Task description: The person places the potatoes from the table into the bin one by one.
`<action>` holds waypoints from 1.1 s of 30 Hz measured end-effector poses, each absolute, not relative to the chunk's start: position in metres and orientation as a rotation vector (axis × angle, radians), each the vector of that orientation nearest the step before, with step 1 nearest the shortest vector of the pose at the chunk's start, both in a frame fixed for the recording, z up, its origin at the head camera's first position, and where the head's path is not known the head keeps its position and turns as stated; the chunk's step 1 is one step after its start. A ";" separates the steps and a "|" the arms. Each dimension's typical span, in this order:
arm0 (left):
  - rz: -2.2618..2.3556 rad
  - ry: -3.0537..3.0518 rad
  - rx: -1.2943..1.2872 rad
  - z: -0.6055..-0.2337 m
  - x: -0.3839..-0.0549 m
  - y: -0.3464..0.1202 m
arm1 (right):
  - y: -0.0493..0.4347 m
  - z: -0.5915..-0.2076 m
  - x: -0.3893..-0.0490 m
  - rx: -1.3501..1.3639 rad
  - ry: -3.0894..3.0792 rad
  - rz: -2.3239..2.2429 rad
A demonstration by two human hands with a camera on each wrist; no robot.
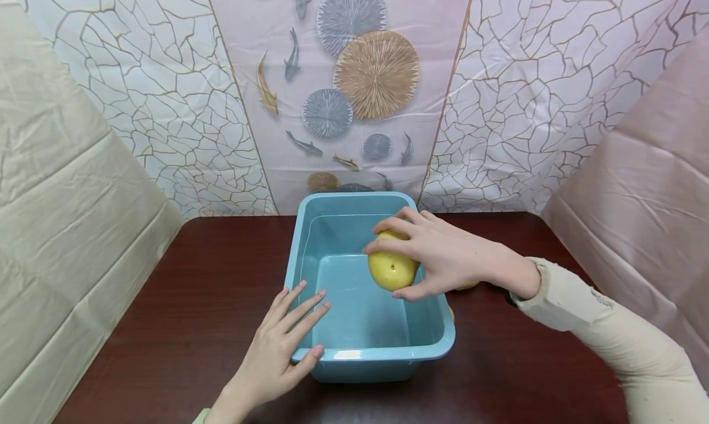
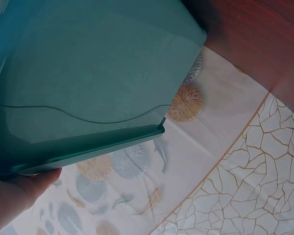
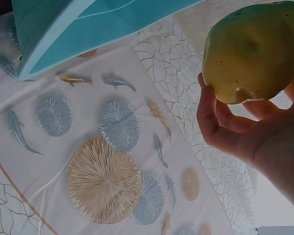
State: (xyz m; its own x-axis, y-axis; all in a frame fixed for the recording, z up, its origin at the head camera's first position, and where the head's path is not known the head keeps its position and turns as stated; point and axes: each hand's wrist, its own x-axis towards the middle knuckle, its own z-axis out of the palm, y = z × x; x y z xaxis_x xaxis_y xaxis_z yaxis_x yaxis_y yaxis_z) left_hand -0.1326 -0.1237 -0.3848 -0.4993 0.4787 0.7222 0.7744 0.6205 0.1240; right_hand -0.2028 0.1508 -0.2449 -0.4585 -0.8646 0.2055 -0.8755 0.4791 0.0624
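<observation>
right grip (image 1: 443, 252) pinched a yellow fruit (image 1: 392, 269), blue basin (image 1: 382, 354) stood beneath it, left grip (image 1: 277, 344) touched basin rim, fingers spread, counter (image 1: 221, 288) below both

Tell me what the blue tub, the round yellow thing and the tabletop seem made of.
Blue tub: probably plastic, glossy; smooth surface with bright highlights.
Round yellow thing: apparently fruit, real or imitation; smooth, dimpled, speckled skin.
Tabletop: wood or laminate, satin-looking; streaks like grain.

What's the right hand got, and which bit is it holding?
The right hand holds a yellow fruit round its sides: fingers curled over the far side, thumb at the near side.
</observation>
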 end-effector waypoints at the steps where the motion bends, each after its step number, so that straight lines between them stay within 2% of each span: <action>1: -0.583 -2.187 -0.978 -0.385 -0.133 -0.124 | 0.151 -0.245 -0.203 1.503 -2.517 0.078; 33: -0.585 -2.187 -0.979 -0.383 -0.131 -0.124 | 0.165 -0.247 -0.200 1.489 -2.434 0.104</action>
State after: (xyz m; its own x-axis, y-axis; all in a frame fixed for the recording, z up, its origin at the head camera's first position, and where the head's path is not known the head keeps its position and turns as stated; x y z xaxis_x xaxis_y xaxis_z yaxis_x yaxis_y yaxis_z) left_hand -0.1308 -0.1236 -0.3827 -0.4999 0.4787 0.7218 0.7751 0.6190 0.1263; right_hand -0.1995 0.1651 -0.2474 -0.4267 -0.8606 0.2779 -0.8813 0.4647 0.0861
